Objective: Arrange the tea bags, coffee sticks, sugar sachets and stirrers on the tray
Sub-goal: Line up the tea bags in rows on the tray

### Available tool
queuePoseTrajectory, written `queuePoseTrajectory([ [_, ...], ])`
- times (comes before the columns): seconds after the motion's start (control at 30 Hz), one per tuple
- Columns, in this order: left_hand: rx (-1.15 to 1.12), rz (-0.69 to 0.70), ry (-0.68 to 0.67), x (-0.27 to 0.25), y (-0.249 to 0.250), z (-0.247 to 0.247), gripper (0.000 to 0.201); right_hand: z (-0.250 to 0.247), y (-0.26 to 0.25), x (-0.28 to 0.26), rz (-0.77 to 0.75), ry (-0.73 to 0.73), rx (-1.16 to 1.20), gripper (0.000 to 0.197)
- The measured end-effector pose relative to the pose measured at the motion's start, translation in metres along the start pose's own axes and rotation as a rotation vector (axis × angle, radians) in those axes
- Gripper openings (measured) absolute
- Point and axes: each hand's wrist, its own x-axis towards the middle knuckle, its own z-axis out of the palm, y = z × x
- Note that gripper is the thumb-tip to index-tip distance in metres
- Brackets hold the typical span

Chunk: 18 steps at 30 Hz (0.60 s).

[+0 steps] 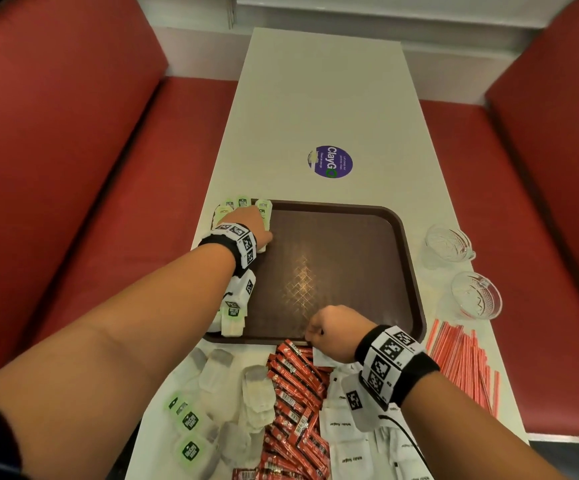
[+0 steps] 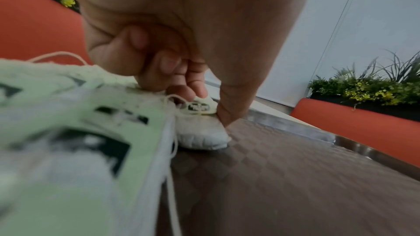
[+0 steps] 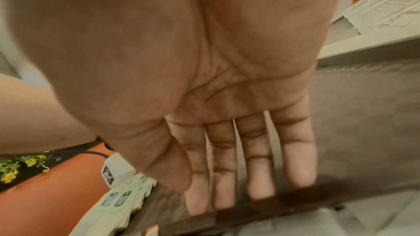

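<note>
here the left hand (image 1: 253, 225) pinches a tea bag (image 2: 200, 128) by its tag at the tray's (image 1: 402, 230) far left corner, probably to extend the row of tea bags along the left rim. its long axis runs near to far, tag end far. the right hand (image 3: 238, 141) lies open, fingers straight, on the tray's near rim, likely steadying it on the surface (image 1: 315, 98).
</note>
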Motion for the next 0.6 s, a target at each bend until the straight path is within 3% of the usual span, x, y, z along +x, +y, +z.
queuePoseTrajectory([
  [0.13, -0.063, 0.066, 0.054, -0.022, -0.005, -0.017, 0.051, -0.001, -0.009, -0.008, -0.01, -0.004, -0.053, 0.029],
  [0.27, -0.241, 0.25, 0.098, -0.078, -0.02, -0.028, 0.026, 0.0, -0.025, -0.014, -0.076, 0.052, -0.071, 0.03],
  [0.37, -0.252, 0.388, 0.016, -0.131, -0.038, -0.018, 0.013, 0.011, -0.039, -0.017, -0.192, 0.127, -0.104, 0.035],
  [0.47, -0.183, 0.485, -0.137, -0.172, -0.06, 0.008, 0.004, 0.026, -0.053, -0.02, -0.287, 0.114, -0.211, 0.043],
  [0.6, -0.047, 0.565, -0.287, -0.206, -0.081, 0.05, 0.025, 0.047, -0.064, -0.024, -0.293, 0.104, -0.392, 0.05],
])
